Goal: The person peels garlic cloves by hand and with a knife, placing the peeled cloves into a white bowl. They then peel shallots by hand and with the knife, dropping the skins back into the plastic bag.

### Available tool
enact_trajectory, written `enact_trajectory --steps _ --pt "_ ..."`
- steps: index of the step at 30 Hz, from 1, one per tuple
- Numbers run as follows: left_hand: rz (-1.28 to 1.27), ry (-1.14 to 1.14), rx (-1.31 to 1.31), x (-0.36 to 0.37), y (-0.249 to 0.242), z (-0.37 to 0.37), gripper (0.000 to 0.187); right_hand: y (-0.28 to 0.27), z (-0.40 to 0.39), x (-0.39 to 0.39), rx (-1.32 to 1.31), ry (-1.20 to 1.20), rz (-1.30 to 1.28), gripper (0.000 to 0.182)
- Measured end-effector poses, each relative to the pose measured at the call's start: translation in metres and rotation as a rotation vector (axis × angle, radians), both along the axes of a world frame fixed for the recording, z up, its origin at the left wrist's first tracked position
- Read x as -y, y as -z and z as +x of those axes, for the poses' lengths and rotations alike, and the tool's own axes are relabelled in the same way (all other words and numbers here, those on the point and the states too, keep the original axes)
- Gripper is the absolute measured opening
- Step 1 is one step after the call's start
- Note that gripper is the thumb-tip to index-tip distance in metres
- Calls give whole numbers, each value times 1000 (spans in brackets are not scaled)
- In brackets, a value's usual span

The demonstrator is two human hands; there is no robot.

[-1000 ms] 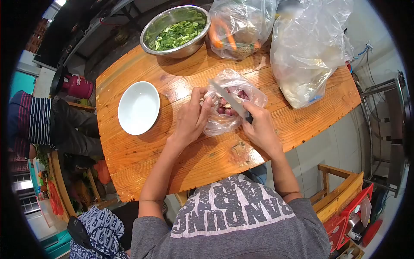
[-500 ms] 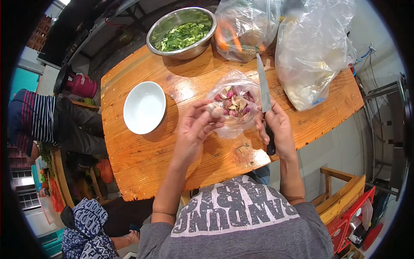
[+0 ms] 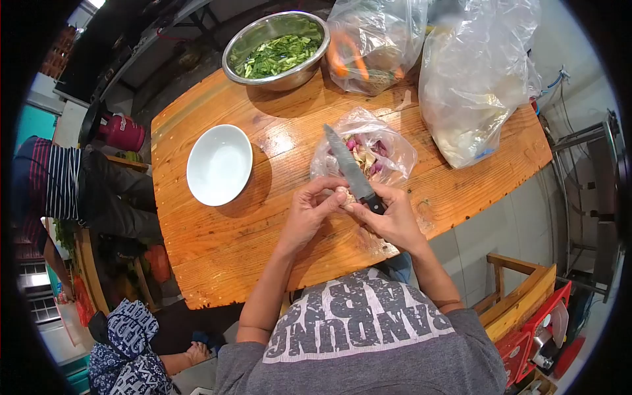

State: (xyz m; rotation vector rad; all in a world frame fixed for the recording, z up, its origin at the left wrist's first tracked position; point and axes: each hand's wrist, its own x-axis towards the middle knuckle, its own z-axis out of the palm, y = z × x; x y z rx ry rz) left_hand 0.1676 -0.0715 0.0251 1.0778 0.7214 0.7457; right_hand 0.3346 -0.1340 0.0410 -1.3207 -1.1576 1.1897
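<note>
Around the work, a glossy orange-brown wooden table point(image 3: 204, 263) carries several things. At its far left edge sits a round stainless-steel bowl point(image 3: 289, 81) of chopped greens point(image 3: 280, 55), with a clear plastic bag point(image 3: 385, 36) showing orange pieces just beside it, and a larger translucent bag point(image 3: 461, 85) of pale contents at the far right. An oval-looking white bowl point(image 3: 219, 164) lies well apart from the hands, to their left. Nearest them, an open, crumpled clear bag point(image 3: 400, 155) holds purple-red shallots point(image 3: 377, 148); the blade passes over it and hides part of the contents. Beyond the left side are a person in a striped top point(image 3: 64, 181) and a magenta gas cylinder point(image 3: 125, 133); a wooden chair point(image 3: 523, 299) stands off the right edge. The knife with a grey metal blade and black handle point(image 3: 352, 166) slants above the table, its tip pointing away from the wearer and leftward, its handle end nearer and to the right. The right hand point(image 3: 395, 214) has its fingers curled round the handle. The left hand point(image 3: 309, 210) pinches a small, pale garlic-like piece point(image 3: 347, 196) between thumb and fingers, with the right thumb up against it, close to the handle.
</note>
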Motion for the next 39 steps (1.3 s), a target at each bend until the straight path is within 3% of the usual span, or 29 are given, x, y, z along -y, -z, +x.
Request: enact_trajectory --steps 4,10,16,19,22,25,31,35,39 --pt "2 -11 45 0 2 2 19 8 1 -1 117 -3 85 23" --pt "82 -43 -2 1 2 -4 18 0 0 -2 35 -45 -53 24" --pt "-57 -307 116 -6 -11 -2 16 -15 3 2 -12 71 12 30" --pt "14 -243 107 -3 -9 1 20 -22 4 -1 418 167 127 35" --pt "59 -158 37 -3 -7 -2 25 -1 8 -15 609 217 228 39" --pt "75 -89 -62 -6 0 -9 32 7 9 -17 508 208 198 27" --pt "58 -128 -43 -2 -9 2 34 -2 19 2 -425 141 -27 27" --pt "-41 -128 34 -4 -20 6 37 -13 19 6 -394 144 -93 35" --pt "7 -114 57 -13 -20 11 30 -9 9 0 19 63 66 40"
